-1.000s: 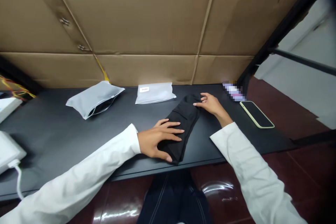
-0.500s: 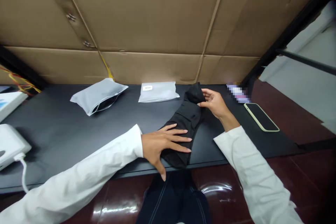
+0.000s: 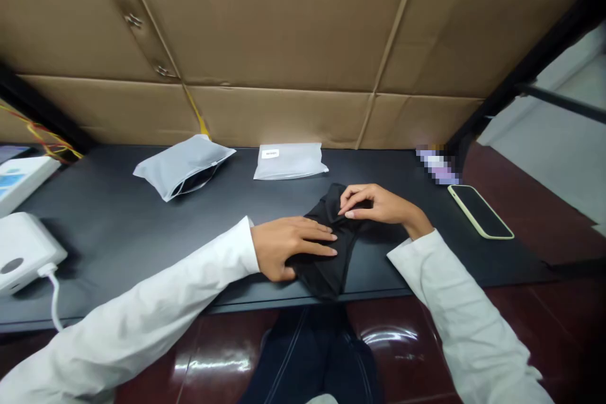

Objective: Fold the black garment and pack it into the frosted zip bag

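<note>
A piece of black cloth (image 3: 326, 274) lies on the dark table near its front edge, its far end folded over toward me. My left hand (image 3: 293, 245) rests flat on the cloth's left side, fingers stretched out and pointing right. Pinched between the fingertips of my right hand (image 3: 374, 205) is the folded far end of the cloth. Behind the cloth lies a flat frosted zip bag (image 3: 291, 163) with a small white label. An open frosted zip bag (image 3: 184, 161) stands farther left, something dark inside its mouth.
At the right lies a phone (image 3: 480, 211) with a pale case, beside a blurred purple packet (image 3: 438, 165). A white device (image 3: 28, 252) with a cable and a white box (image 3: 23, 180) sit at the left. Cardboard (image 3: 284, 19) walls off the table's back.
My right hand has brought the cloth's far end toward me, folding it over and shortening the cloth. My left hand stays on the cloth, its fingers closer together and thumb drawn in.
</note>
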Demonstrator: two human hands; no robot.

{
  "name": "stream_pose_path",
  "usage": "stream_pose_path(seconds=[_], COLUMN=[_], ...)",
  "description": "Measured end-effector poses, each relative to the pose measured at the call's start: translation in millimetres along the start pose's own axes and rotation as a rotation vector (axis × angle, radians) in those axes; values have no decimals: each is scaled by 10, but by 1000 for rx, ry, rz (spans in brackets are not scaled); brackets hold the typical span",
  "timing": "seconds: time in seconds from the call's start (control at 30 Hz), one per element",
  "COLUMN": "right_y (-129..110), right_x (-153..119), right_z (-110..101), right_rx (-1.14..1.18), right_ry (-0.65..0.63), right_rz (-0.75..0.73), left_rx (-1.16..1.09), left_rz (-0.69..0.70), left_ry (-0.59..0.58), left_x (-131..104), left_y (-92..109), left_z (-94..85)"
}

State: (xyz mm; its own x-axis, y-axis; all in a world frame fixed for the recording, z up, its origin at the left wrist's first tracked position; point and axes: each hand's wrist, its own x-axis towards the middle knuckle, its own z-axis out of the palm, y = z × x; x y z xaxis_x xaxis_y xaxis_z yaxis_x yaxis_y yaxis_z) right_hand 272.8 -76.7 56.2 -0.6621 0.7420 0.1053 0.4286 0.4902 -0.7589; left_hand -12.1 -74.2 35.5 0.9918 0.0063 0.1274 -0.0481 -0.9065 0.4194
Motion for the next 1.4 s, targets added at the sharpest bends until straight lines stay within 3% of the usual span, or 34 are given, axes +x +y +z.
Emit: stream_pose_path(seconds=[0.17, 0.27, 0.5, 0.63, 0.77, 0.9, 1.03, 1.2, 1.3, 1.4], right_y=[18, 65, 59, 0, 12, 93, 56, -102, -80, 11], right_x=[38, 77, 163, 198, 222, 245, 242, 229, 248, 268], right_z=[104, 177, 376, 512, 552, 511, 454, 457, 509, 550], right_rx=[-84, -205, -255, -82, 157, 538, 737, 393, 184, 125], right_ry=[178, 266, 237, 117, 34, 273, 338, 383, 484, 550], right_rz=[11, -53, -163, -232, -155, 102, 45, -22, 17, 49], left_rx=[177, 180, 57, -10, 9, 51, 36, -118, -260, -252], left_rz=[28, 22, -24, -103, -366, -561, -643, -769, -736, -677], left_ry=[124, 223, 464, 640, 712, 769, 783, 847, 798, 765], left_x=[-120, -155, -50, 9, 8, 12, 55, 73, 42, -10], left_y=[-229, -299, -110, -18, -30, -86, -133, -220, -287, -359], left_z=[-96, -98, -37, -9, 29, 62, 67, 31, 0, -31])
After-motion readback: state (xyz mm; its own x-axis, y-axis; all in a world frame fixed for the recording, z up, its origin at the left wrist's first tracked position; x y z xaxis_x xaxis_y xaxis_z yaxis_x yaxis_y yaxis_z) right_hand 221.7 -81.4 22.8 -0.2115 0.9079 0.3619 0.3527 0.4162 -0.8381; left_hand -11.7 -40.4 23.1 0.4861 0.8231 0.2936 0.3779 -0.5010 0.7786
